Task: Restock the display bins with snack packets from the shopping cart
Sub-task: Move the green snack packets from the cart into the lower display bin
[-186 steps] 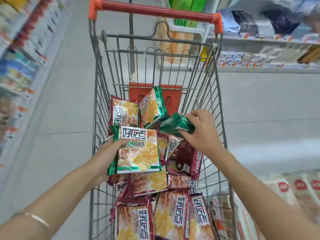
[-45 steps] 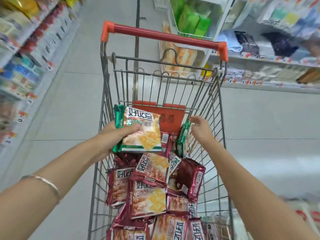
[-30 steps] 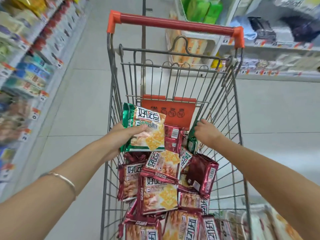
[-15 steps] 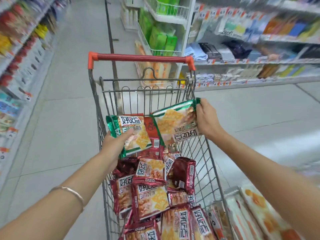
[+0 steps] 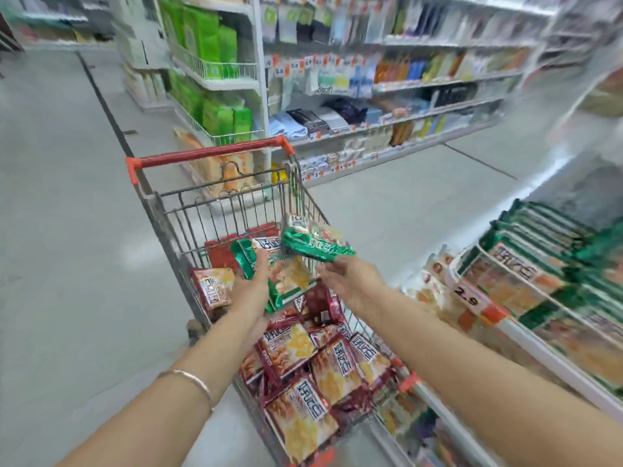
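Observation:
A wire shopping cart (image 5: 168, 227) with a red handle holds several dark-red snack packets (image 5: 303, 412). My left hand (image 5: 251, 291) grips a stack of green snack packets (image 5: 286, 274) above the cart's middle. My right hand (image 5: 350, 281) pinches another green snack packet (image 5: 313, 246) by its lower edge, lifted over the cart's right rim. At the right, the display bin (image 5: 553, 362) holds rows of matching green packets (image 5: 546, 251).
A price tag reading 2.9 (image 5: 468, 296) hangs on the bin's front rail. Shelves of household goods (image 5: 371, 96) and green packs (image 5: 219, 62) stand behind the cart. Grey tiled floor (image 5: 67, 247) stretches to the left.
My view has swung right, bringing the display bin into sight. Both hands have carried their green packets rightward, and the right-hand packet now tilts edge-on above the cart's rim.

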